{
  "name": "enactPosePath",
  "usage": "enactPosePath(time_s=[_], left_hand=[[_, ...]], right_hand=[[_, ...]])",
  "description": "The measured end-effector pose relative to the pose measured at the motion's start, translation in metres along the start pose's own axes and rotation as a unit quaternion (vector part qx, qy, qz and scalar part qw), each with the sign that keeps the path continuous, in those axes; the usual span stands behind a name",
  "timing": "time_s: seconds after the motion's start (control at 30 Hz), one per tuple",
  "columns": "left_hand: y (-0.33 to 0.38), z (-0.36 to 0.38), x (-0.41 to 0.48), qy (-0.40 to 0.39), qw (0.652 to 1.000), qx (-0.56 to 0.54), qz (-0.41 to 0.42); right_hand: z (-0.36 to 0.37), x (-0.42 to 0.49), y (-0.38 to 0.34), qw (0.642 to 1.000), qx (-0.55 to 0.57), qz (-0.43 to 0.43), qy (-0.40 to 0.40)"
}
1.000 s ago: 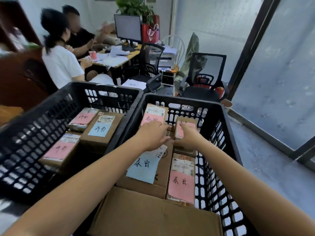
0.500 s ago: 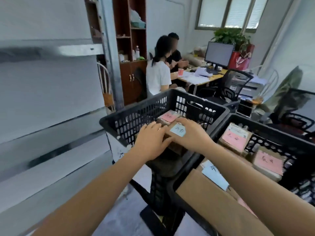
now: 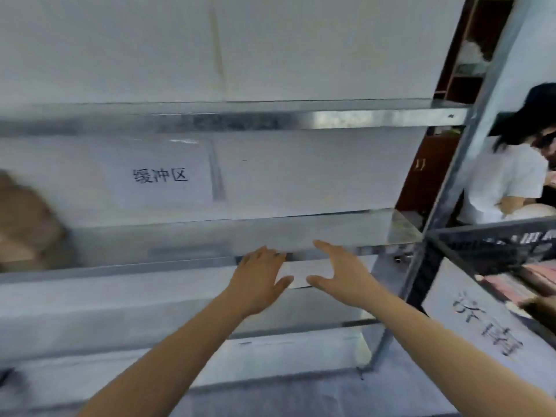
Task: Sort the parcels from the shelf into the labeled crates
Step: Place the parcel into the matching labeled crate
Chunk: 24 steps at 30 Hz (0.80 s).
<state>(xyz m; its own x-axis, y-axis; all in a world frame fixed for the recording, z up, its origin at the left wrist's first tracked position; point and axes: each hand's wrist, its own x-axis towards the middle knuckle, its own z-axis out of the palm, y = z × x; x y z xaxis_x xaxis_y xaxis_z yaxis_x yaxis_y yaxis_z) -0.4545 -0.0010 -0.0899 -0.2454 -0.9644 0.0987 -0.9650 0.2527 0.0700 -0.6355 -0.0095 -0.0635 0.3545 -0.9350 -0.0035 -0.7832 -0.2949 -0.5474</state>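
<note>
Nearest the camera, the left hand and right hand reach out empty, fingers spread, having left the crate at right for the shelf; a blurred brown parcel waits far left, likely next.

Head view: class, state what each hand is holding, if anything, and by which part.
Nothing is held. The left hand and the right hand are both open, fingers straight, in front of the metal shelf.
</note>
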Motion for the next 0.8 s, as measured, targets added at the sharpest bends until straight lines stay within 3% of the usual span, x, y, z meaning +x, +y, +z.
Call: enactPosePath(time_s=[0.27,0.47,0.8], left_hand=[[-0.160,-0.009,-0.115,0.000,0.979,0.010,-0.203],[-0.235,-0.009,-0.174,0.026,0.938,-0.038,-0.343],[-0.339,-0.017,-0.176,0.041,0.887,-0.054,-0.457]], right_hand=[[0.127,0.062,-0.148,0.987,0.064,-0.123,-0.082],[0.192,0.097,-0.224,0.965,0.098,-0.196,-0.145],[0.249,0.190,-0.306,0.927,0.152,-0.256,-0.229]])
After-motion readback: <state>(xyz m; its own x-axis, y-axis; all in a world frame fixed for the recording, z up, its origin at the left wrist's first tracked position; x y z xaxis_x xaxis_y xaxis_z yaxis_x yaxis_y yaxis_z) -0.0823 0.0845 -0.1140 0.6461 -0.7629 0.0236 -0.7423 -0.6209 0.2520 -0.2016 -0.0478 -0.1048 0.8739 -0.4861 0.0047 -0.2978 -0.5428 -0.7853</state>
